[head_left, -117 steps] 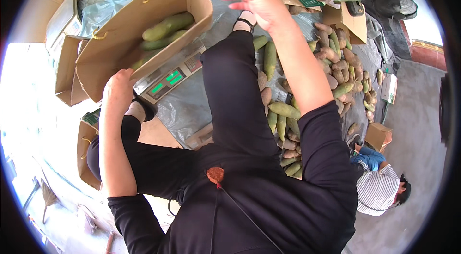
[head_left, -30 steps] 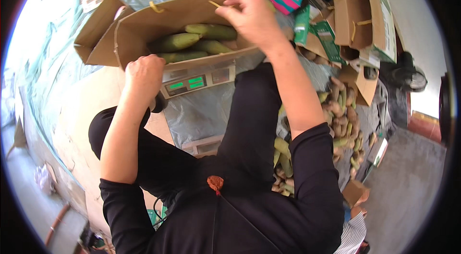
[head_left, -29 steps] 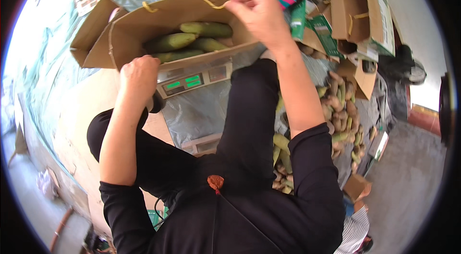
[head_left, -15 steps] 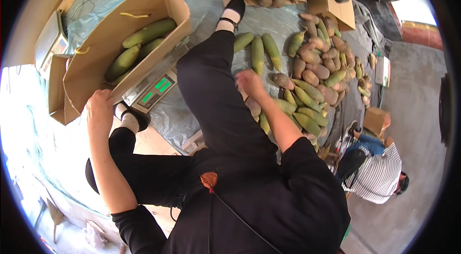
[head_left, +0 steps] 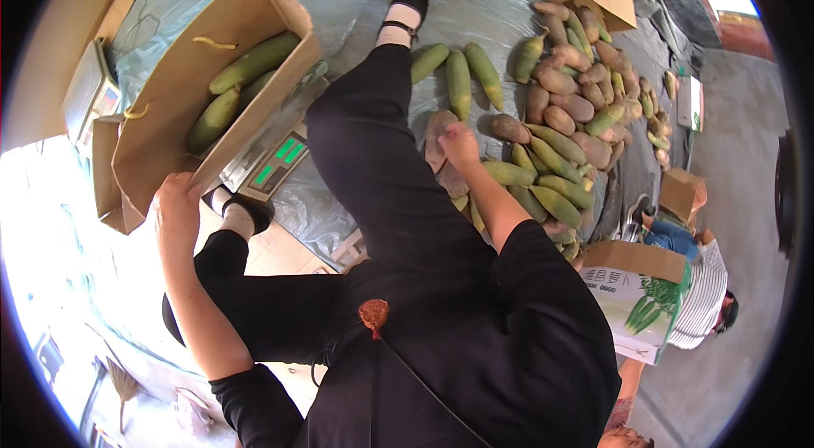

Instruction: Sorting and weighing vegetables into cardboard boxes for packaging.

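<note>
Head view. Writing: the white carton (head_left: pixel 623 321) at right bears dark characters and a picture of green vegetables; the scale (head_left: pixel 280 161) shows green lit digits on its front panel. The carton at the top edge carries green print, cut off by the frame.

Left hand (head_left: pixel 178 202): the grip is closed, fingers curled over the near rim of the box (head_left: pixel 263 11) at its lower corner. The box is open, plain brown inside, tilted in the view and set over the scale. Yellow cord handles show at its far wall. Long green roots (head_left: pixel 254 61) lie inside it, beyond the left hand and well apart from the grip.

Right hand (head_left: pixel 460 147): the fingers are partly curled against a brown root (head_left: pixel 435 130) beside the person's leg. Blur hides whether the grip has hold of it. The brown root is dull, blunt and elongated, on the plastic sheet (head_left: pixel 348 16). Just beyond it, three smooth green roots lie side by side. To its right, the heap (head_left: pixel 568 105) mixes brown roots with green ones.
</note>
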Demonstrator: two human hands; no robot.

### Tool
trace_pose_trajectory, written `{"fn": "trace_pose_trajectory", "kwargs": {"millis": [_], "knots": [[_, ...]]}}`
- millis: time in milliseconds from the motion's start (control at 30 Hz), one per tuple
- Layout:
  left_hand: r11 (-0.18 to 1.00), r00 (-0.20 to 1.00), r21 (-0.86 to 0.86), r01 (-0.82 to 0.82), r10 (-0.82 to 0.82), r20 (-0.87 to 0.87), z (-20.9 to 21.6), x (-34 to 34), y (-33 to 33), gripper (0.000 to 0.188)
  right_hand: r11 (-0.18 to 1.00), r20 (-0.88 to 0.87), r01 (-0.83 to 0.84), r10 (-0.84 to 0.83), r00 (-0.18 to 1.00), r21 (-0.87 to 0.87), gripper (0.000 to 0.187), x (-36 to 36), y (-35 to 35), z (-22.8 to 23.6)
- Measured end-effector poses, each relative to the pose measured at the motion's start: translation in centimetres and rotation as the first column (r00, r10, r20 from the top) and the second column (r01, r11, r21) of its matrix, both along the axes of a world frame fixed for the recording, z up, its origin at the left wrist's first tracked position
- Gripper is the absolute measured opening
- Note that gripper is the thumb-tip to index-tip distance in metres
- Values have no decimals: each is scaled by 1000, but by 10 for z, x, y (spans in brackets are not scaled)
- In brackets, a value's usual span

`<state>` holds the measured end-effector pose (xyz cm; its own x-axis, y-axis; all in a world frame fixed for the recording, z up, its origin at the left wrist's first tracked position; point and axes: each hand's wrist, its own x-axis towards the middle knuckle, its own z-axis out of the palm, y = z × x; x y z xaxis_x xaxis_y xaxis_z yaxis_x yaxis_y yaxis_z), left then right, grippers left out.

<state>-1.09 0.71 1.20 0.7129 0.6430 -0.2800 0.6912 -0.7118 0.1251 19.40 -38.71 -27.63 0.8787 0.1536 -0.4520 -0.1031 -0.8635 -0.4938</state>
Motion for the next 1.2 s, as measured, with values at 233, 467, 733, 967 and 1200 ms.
{"fn": "trace_pose_trajectory", "kwargs": {"millis": [233, 467, 733, 967, 1200], "knots": [[1000, 998, -24, -11, 13, 63, -11, 4, 1, 12, 965, -130, 106, -140, 982, -239, 67, 28, 7, -23], [997, 997, -11, -80, 80, -14, -11, -13, 9, 13, 965, -64, -162, 151, 986, -205, 71, -7, 67, 12], [998, 998, -34, -52, 53, 45, -22, -5, 9, 11, 904, -10, 301, -319, 948, -304, 75, -13, -20, -104], [999, 995, 51, 8, -13, 100, -31, -19, 10, 10, 971, 26, 220, -223, 974, 93, 69, 27, 9, -75], [989, 994, 119, 84, -91, 53, -21, -12, 9, 6, 858, 78, 145, -209, 975, 493, 67, 56, 31, -2]]}}
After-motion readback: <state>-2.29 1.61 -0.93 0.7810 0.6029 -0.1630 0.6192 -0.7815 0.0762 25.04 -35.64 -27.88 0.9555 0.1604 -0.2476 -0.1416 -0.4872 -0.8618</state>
